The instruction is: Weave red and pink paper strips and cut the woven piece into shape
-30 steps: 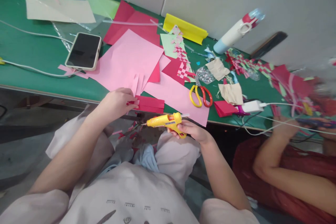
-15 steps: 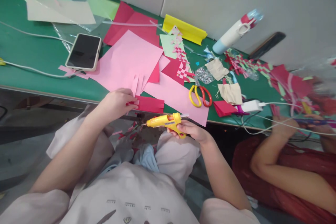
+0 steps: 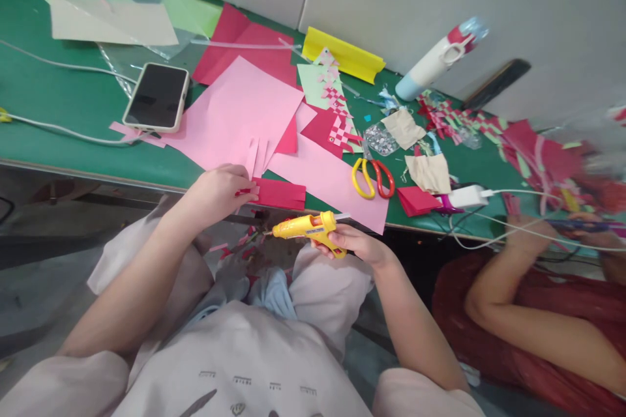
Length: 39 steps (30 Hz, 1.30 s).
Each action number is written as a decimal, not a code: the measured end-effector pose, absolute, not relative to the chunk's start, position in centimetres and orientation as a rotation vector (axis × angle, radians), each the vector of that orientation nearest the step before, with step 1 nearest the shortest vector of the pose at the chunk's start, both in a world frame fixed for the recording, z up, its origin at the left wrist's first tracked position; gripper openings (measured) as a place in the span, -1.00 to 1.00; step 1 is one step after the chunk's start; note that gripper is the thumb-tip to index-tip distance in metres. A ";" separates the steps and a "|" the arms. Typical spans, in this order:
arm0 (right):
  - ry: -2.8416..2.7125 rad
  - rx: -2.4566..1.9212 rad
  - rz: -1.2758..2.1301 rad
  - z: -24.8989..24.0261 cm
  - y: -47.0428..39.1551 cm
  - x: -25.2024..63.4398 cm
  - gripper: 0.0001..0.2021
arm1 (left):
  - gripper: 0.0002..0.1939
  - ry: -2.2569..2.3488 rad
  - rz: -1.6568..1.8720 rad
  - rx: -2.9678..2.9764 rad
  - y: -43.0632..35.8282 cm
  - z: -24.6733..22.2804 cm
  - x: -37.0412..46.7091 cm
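Observation:
My right hand (image 3: 353,242) grips a yellow hot glue gun (image 3: 306,227) by its handle, just off the table's front edge, with the nozzle toward the left. At the edge, my left hand (image 3: 221,192) is closed on paper strips, its fingers covering part of them. Pink strips (image 3: 257,158) stick up beside those fingers. Touching them on the right lies a folded red paper piece (image 3: 281,194). A large pink sheet (image 3: 235,114) spreads behind the left hand. Scissors (image 3: 372,179) with one yellow and one red handle rest on another pink sheet (image 3: 325,176).
A phone (image 3: 157,98) lies on the green table (image 3: 53,94) at left. Woven paper fish (image 3: 337,101), cloth pouches (image 3: 428,172), a bag of small beads (image 3: 382,139) and a white bottle (image 3: 430,65) are at right. White cables (image 3: 528,228) run near a co-worker's hand (image 3: 531,238).
Almost nothing differs. The glue gun has shifted very slightly; my left hand and the papers stay in place.

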State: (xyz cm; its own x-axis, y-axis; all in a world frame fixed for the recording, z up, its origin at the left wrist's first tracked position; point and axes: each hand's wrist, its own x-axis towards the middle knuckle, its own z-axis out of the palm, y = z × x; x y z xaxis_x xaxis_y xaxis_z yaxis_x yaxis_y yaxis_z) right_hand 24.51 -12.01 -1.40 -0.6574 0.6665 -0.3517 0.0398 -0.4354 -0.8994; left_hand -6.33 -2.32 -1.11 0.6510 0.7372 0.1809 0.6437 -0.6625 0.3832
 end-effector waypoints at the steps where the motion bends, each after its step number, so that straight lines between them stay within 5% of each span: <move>1: -1.362 -1.010 2.142 -1.5 -12.1 24.6 -0.60 | -0.68 1.111 0.467 2.587 -2.3 -1.1 -6.3; 10: -1.376 -1.159 2.123 -1.4 -12.5 24.1 -0.57 | -0.72 1.169 0.451 2.592 -2.5 -1.1 -6.0; 21: -2.439 -1.643 1.666 -2.9 -12.7 20.9 -0.67 | -0.56 1.148 0.429 2.598 -2.7 -0.6 -6.1; 39: -2.448 -1.898 1.366 -3.8 -12.5 21.7 -0.66 | -0.59 1.142 0.403 2.585 -2.8 -0.5 -6.2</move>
State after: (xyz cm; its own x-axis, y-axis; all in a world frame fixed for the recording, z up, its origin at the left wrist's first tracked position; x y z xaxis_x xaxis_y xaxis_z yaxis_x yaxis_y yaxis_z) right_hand 21.74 -12.54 -3.80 -0.3509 0.7015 -0.6203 0.8963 0.0597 -0.4395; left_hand -6.18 -2.75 -0.49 0.6476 0.7495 0.1371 0.6697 -0.6458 0.3667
